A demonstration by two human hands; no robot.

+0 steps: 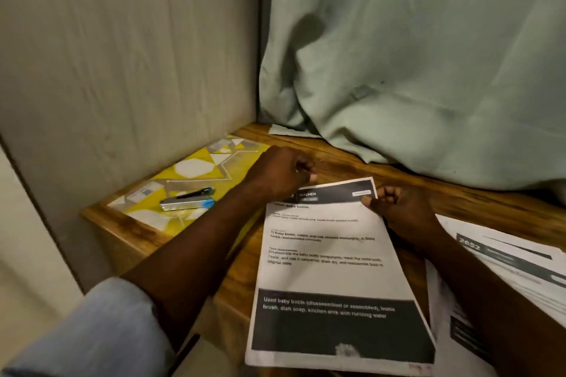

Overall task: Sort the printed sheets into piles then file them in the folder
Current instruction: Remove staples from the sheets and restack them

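Sleeve (101, 324) and sheet (330, 272) over wooden table (343, 162); curtain (413, 55) behind.

Dim warm indoor light, soft shadows on the curtain (413, 55), slight motion blur, wide-angle bending at the edges.

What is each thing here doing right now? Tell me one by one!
printed sheet: face up, top corners held.
left hand: grips its top left corner.
right hand: pinches its top right corner.
other sheets: spread face up, on the right.
folder: closed, lying flat.
stapler: lying on the folder.
pen: lying by the stapler.
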